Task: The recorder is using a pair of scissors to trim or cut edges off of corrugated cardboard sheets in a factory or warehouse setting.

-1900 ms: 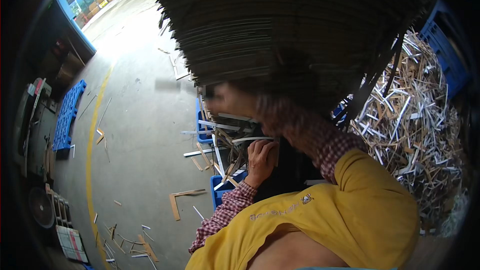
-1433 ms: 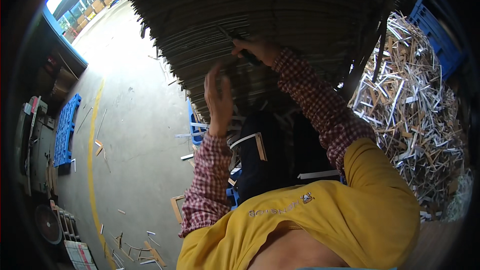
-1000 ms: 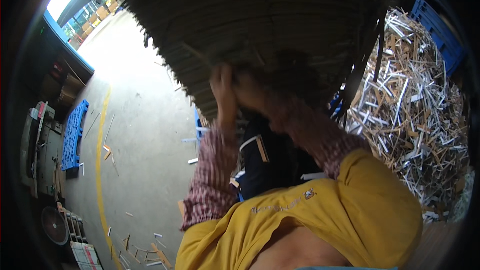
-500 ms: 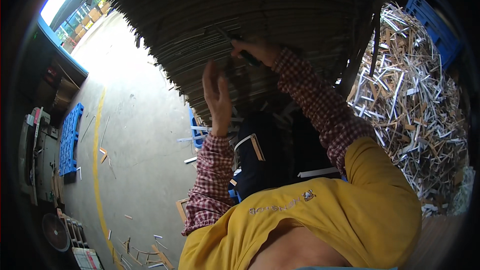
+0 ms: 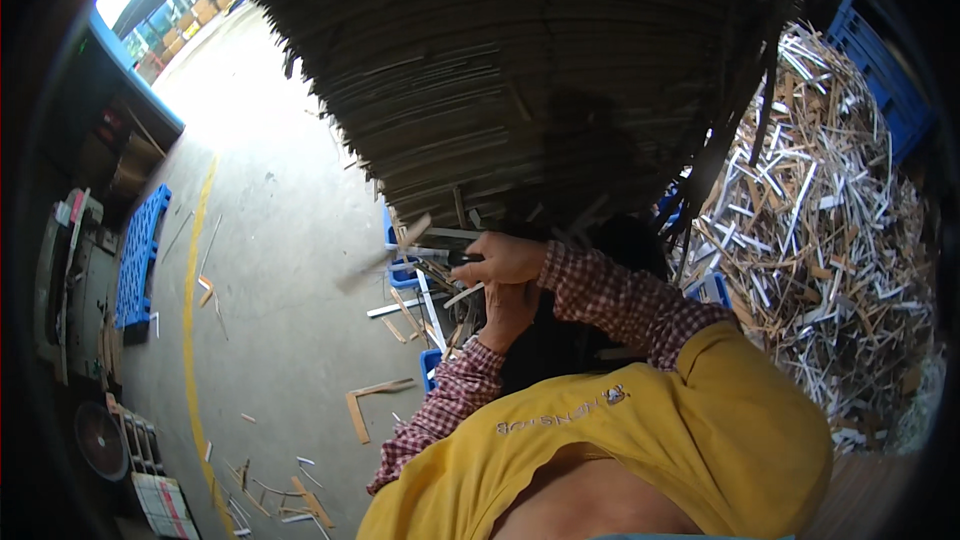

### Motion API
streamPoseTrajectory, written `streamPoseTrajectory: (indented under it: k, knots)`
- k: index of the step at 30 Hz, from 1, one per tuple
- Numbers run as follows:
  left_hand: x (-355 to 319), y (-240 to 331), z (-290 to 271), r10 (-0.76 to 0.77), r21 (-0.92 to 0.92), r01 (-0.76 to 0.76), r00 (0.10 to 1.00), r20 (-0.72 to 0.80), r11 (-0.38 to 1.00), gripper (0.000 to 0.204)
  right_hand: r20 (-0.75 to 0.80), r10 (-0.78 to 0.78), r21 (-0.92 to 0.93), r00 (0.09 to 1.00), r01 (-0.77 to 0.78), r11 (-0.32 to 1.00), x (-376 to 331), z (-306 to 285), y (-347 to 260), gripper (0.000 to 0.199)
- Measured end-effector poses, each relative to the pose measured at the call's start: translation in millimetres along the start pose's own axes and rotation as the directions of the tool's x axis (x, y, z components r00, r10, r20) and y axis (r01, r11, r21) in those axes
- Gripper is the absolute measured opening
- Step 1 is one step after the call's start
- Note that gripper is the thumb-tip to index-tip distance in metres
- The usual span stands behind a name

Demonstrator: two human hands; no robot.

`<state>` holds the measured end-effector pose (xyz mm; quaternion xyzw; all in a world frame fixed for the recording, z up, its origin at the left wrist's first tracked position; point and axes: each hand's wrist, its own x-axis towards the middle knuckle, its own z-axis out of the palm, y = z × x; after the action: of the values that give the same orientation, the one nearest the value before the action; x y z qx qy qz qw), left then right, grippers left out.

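My right hand [image 5: 510, 258] is closed round the dark handle of a hand tool [image 5: 462, 259]. A grey metal shaft or blade points left from it; its exact kind is not clear. Right below, my left hand [image 5: 508, 312] is against or just under the right one, its fingers mostly hidden. Beyond both hands rises a tall stack of thin cardboard sheets [image 5: 430, 90] with ragged edges. Left of the tool, a blurred cardboard strip [image 5: 412, 231] is in the air near the stack's lower edge.
Loose offcuts [image 5: 425, 305] lie by a blue pallet [image 5: 403, 273] under the stack. To the right is a big heap of white and brown strips [image 5: 800, 230]. Another blue pallet [image 5: 143, 255] stands at left, past a yellow floor line [image 5: 195, 320]. An L-shaped scrap [image 5: 360, 415] lies nearby.
Both hands have come down and toward me from the stack's face, the right one still holding the tool. Loose strips have come off, and more scraps lie near the pallet.
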<state>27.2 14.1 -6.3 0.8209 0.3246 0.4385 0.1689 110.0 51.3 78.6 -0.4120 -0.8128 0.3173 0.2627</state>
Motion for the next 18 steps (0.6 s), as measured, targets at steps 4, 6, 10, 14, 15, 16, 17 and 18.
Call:
streamPoseTrajectory:
  k: [4, 6, 10, 14, 15, 16, 17, 18]
  knots:
    - [21.6, 28.9, -7.2, 0.031, 0.038, -0.034, 0.996, 0.08, 0.999, 0.021, 0.116, 0.211, 0.155, 0.971, -0.227, 0.961, 35.0, -55.8, 1.8, 0.042]
    - [20.6, 23.6, -3.9, 0.077, 0.089, -0.079, 0.997, 0.018, 0.993, 0.02, -0.019, 0.199, 0.241, 0.98, -0.188, 0.952, 73.5, -77.5, -4.0, 0.041]
    - [21.4, 23.8, -0.3, 0.064, 0.08, -0.064, 0.998, 0.005, 0.995, 0.018, -0.101, 0.183, 0.317, 0.978, -0.143, 0.938, 127.5, -111.4, -5.0, 0.044]
    - [16.3, 17.2, -7.9, 0.064, 0.052, -0.063, 0.998, -0.009, 0.997, 0.017, -0.001, 0.35, 0.418, 0.937, -0.318, 0.851, 145.0, -120.8, -20.0, 0.047]
    - [17.2, 16.0, -8.5, 0.069, 0.051, -0.068, 0.997, -0.019, 0.996, 0.017, -0.007, 0.369, 0.45, 0.929, -0.327, 0.831, 148.7, -123.7, -21.2, 0.048]
    - [17.9, 14.9, -9.3, 0.076, 0.05, -0.074, 0.997, -0.029, 0.996, 0.017, -0.012, 0.389, 0.482, 0.921, -0.336, 0.809, 151.7, -124.8, -22.4, 0.05]
    - [18.1, 14.0, -10.5, 0.075, 0.053, -0.073, 0.997, -0.033, 0.996, 0.017, -0.044, 0.388, 0.537, 0.921, -0.306, 0.786, 153.3, -123.1, -23.3, 0.051]
    - [17.4, 15.7, -10.1, 0.079, 0.046, -0.078, 0.996, -0.032, 0.996, 0.016, -0.042, 0.39, 0.536, 0.92, -0.309, 0.786, 154.2, -121.9, -22.3, 0.051]
